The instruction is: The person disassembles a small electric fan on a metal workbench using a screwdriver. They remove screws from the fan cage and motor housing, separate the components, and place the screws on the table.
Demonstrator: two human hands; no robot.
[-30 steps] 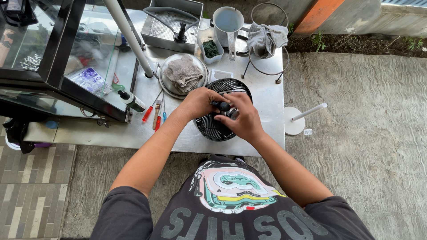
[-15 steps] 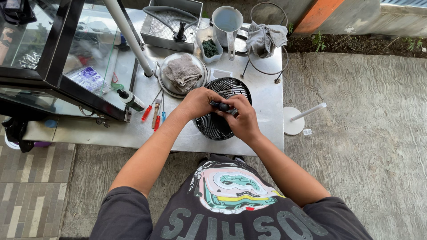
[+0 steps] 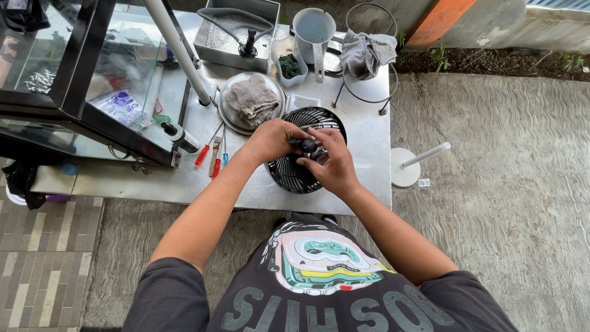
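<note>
A round black fan grille [image 3: 293, 175] lies flat on the metal table [image 3: 362, 147] in front of me. Both hands meet over its middle. My left hand [image 3: 270, 140] and my right hand [image 3: 332, 161] both grip a small dark part [image 3: 307, 146] at the grille's centre; the part is mostly covered by my fingers, so its exact shape is unclear.
Screwdrivers with red and blue handles [image 3: 212, 157] lie left of the grille. Behind it are a plate with a grey cloth [image 3: 252, 101], a metal tray [image 3: 236, 27], a jug [image 3: 313, 31], a wire stand with a rag [image 3: 365, 55] and a glass cabinet [image 3: 74, 80]. A white round base with a rod [image 3: 409, 169] stands on the concrete.
My hands have shifted slightly on the dark part over the grille's centre; the grille itself has stayed in place.
</note>
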